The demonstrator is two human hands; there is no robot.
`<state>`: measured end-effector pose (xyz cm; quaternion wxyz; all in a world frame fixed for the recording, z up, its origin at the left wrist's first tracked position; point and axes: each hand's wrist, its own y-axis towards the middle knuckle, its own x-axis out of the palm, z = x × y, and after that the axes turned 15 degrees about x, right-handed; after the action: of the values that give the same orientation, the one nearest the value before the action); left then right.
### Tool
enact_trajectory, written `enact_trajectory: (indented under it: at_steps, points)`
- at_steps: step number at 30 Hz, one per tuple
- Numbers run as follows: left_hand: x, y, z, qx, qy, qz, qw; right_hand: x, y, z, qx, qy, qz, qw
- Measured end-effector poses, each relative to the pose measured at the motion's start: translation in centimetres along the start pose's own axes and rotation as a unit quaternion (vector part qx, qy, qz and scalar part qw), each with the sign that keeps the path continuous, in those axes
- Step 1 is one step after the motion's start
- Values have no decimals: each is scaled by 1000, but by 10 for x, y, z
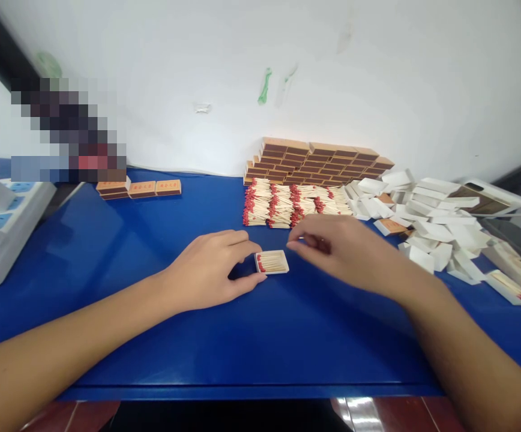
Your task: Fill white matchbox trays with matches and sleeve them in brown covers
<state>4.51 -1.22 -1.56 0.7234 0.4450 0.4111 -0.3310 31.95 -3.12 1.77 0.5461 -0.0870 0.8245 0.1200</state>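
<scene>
A small white matchbox tray [286, 268] lies on the blue table with red-headed matches [271, 261] inside, heads toward the left. The thumb and forefinger of my left hand [218, 267] grip it at its left end. Just right of the tray and apart from it hovers my right hand [339, 252], fingers curled into a pinch; whatever they hold, if anything, is hidden. Behind the hands, loose matches [283, 204] lie in several rows, and my right hand covers part of the front edge.
A stack of closed matchboxes [319, 162] stands against the white wall. White trays [440, 228] are heaped at the right, beside a phone [490, 197]. Several matchboxes [143, 189] sit at the back left, near a white and blue plastic object [11, 234].
</scene>
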Motion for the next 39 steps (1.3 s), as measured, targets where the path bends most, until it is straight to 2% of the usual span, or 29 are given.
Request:
enact_trajectory:
  at_steps: [2, 3, 6, 8, 12, 16, 23, 39]
  points:
    - [-1, 0, -1, -14, -13, 11, 1000, -14, 1, 19, 36, -22, 26, 999]
    - [-2, -1, -1, -17, -18, 8, 1000, -20, 2, 29, 47, -35, 20, 998]
    - [-6, -1, -5, -16, -23, -1, 1000, -32, 3, 53, 85, -34, -37, 995]
    - [-9, 0, -8, -19, -22, 7, 1000, -33, 4, 60, 103, -25, -81, 991]
    - [-9, 0, -10, -19, -14, 0, 1000, -25, 6, 54, 106, -24, -137, 984]
    - [-7, -1, -5, -19, -6, -23, 1000, -15, 10, 41, 101, -12, -142, 985]
    - [-6, -1, -2, -21, -3, -39, 999, -6, 14, 39, 67, -17, -90, 994]
    - [-4, -1, -1, -15, 9, -37, 999, 3, 18, 43, 58, -7, -75, 995]
